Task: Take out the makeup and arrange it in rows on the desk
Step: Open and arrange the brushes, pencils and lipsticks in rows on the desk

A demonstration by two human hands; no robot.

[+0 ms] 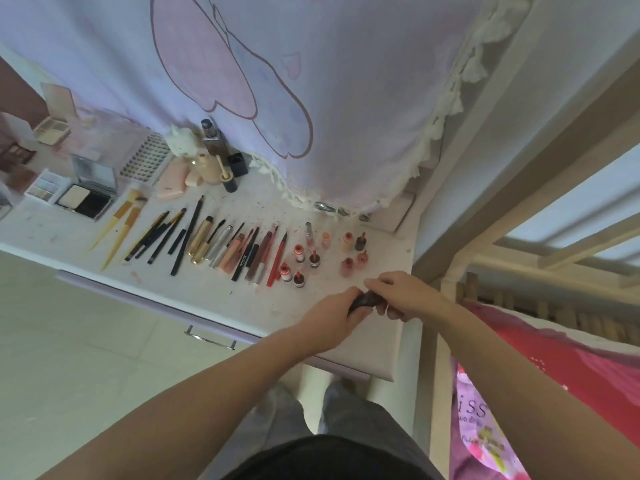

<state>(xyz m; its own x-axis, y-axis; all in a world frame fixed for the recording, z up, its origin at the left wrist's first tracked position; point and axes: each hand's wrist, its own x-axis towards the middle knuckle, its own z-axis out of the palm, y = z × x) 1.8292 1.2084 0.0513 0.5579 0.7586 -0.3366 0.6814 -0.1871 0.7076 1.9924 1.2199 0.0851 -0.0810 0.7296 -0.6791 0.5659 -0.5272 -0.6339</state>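
Note:
Both hands meet over the desk's [242, 306] near right part. My left hand [334, 315] and my right hand [405, 294] together grip a small dark makeup tube [363, 300], mostly hidden by the fingers. Beyond them, several small lip-colour bottles [299, 254] stand in short rows. Left of these lies a row of pencils, pens and lipsticks [221, 244], then two yellow-handled brushes [119, 225]. Open palettes [86, 199] lie at the far left.
Foundation bottles [214, 157] and a pink compact [171, 183] stand at the back beneath a hanging lilac curtain [311, 81]. A drawer handle [209, 337] sits under the desk's front edge. A bed frame with a pink cloth [554, 358] is close on the right.

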